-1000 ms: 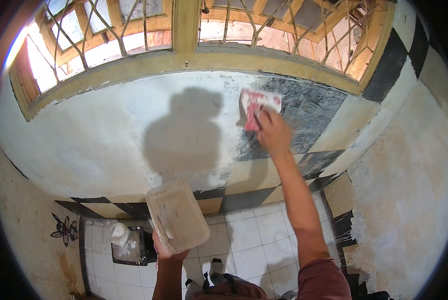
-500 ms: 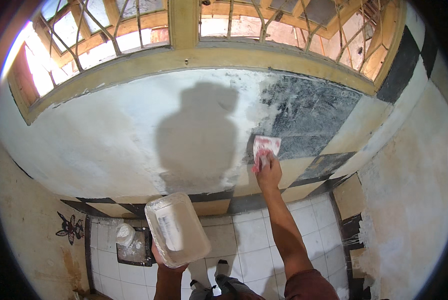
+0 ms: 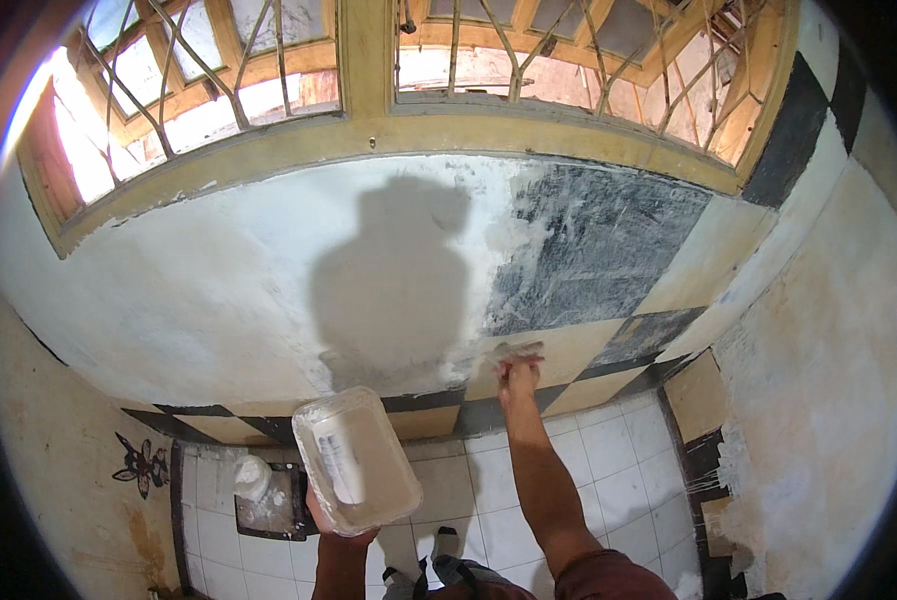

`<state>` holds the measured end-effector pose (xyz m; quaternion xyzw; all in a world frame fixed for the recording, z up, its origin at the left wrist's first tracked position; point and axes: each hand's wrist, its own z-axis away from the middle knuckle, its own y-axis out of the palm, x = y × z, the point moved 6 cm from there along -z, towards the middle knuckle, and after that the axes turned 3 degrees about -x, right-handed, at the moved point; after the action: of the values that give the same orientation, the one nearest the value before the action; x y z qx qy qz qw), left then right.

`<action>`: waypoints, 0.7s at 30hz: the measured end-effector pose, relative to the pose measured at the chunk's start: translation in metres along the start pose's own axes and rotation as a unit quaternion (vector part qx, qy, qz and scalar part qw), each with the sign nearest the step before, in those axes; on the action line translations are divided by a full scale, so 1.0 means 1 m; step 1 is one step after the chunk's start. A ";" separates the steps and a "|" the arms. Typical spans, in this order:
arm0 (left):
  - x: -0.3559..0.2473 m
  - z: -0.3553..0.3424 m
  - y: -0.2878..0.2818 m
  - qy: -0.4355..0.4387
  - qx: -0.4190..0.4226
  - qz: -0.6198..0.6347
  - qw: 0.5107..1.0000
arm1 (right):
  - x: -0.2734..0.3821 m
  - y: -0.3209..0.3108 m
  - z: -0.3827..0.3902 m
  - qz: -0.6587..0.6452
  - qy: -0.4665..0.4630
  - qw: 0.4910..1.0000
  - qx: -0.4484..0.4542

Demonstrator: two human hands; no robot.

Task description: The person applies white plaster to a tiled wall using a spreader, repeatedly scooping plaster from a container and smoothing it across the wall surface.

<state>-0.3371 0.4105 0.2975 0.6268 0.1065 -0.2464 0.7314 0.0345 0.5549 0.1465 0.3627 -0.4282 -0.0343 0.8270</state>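
My left hand [image 3: 323, 515] is closed on a whitish rectangular plastic tub [image 3: 397, 480], smeared with pale paste and holding some white paste inside. Part of that hand is hidden beneath the tub. My right hand [image 3: 519, 382] grips a wide putty knife [image 3: 514, 352], whose blade shows nearly edge-on against the lower wall. It is close to a cream painted square; whether the blade touches there I cannot tell. White filler coats the wall [image 3: 229, 290] to the left, and a dark grey square [image 3: 609, 240] lies partly smeared above my right hand.
Above the wall runs a yellowish window frame [image 3: 369, 135] with metal bars. On the white tiled floor [image 3: 489, 530], a dark square tray [image 3: 269, 515] carries a white container [image 3: 253, 478] at the left. Side walls [image 3: 809, 360] stand at both sides.
My right hand has lowered the putty knife from the dark square to the cream square below, and its blade has turned from face-on to nearly edge-on. The tub stays almost in place.
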 end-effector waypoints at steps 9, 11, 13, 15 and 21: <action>-0.020 0.014 0.005 0.174 0.000 -0.264 0.949 | 0.139 0.188 0.101 -0.076 0.010 0.983 0.168; -0.003 0.009 0.004 -0.014 -0.042 0.074 0.996 | 0.127 0.145 0.094 -0.128 -0.071 0.977 0.153; -0.011 0.012 0.009 0.008 -0.031 0.067 0.997 | 0.102 0.106 0.112 -0.078 -0.026 0.989 0.122; -0.005 0.013 0.013 0.002 -0.011 0.063 0.998 | 0.067 0.049 0.075 -0.013 -0.064 0.988 0.141; 0.005 0.009 0.007 -0.016 -0.009 0.069 0.997 | 0.037 0.100 0.069 0.328 -0.500 0.800 0.047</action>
<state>-0.3308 0.4010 0.3032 0.6225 0.0534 -0.2039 0.7537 -0.0178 0.5749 0.2604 0.1719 -0.8767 0.0823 0.4417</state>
